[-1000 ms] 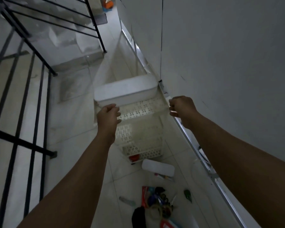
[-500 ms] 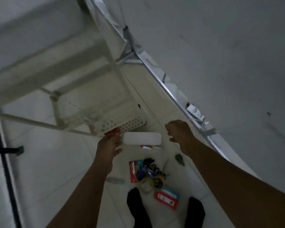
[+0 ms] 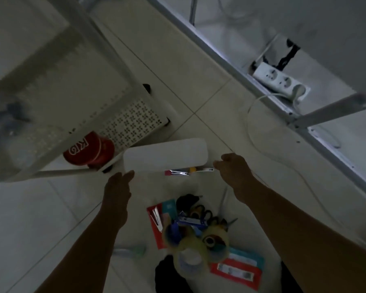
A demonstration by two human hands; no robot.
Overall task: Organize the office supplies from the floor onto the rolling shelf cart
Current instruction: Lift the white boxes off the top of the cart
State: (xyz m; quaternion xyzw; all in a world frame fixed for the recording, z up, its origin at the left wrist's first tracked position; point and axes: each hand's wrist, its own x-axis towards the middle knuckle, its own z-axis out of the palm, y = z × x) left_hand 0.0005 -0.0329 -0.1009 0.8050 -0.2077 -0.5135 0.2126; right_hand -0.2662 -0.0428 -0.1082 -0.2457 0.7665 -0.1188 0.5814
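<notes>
Your left hand [image 3: 118, 187] is reaching toward the left end of the white box [image 3: 165, 155], fingers extended and loosely together, holding nothing; whether the tips touch it you cannot tell. Your right hand [image 3: 234, 169] hovers just beside the box's right end, fingers curled downward, also with nothing in it. The box lies on the floor [image 3: 209, 106], right against the foot of the cart [image 3: 72, 85], with a red tin [image 3: 89, 150] on the cart's lowest shelf just behind it.

The box looks like smooth, rigid plastic with rounded ends, probably light unless it is filled. That smooth skin may slip, so take it at both short ends with your palms pressing inward, or wrap one hand over the middle. If it has a lid, keep it level so nothing spills.

A brush [image 3: 178, 172] lies on the floor tight against the box's near edge: thin, light, easy to roll away. Pinch it at the metal ferrule.

Nearer your feet sits the pile [image 3: 190, 225]: scissors, tape rolls, blister packs. The tape rolls are stiff rings you can hook with a finger; the packs are flat and slick, so slide a fingertip under an edge; lift the scissors by the handles.
</notes>
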